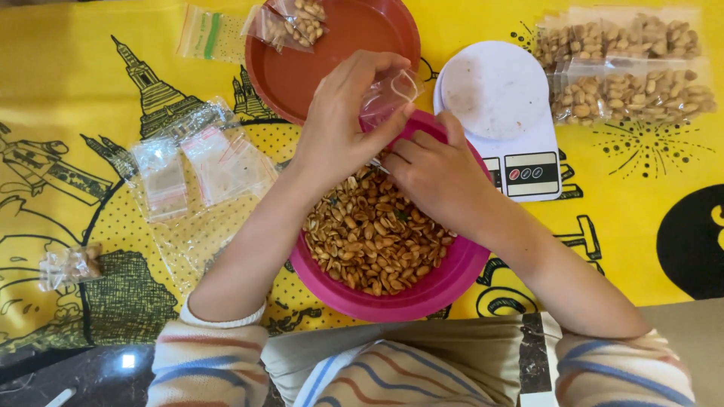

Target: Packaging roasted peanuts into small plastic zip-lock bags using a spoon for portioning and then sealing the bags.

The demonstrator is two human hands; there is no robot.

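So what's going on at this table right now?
A person works over a pink bowl of roasted peanuts. The left hand holds a small clear bag open above the bowl, while the right hand reaches in beside it. A white kitchen scale sits to the right, filled peanut bags beyond it, and empty bags lie to the left.

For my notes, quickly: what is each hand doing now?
Left hand: closed on small clear plastic bag.
Right hand: closed, fingers over round pink plastic bowl; what it holds cannot be told.
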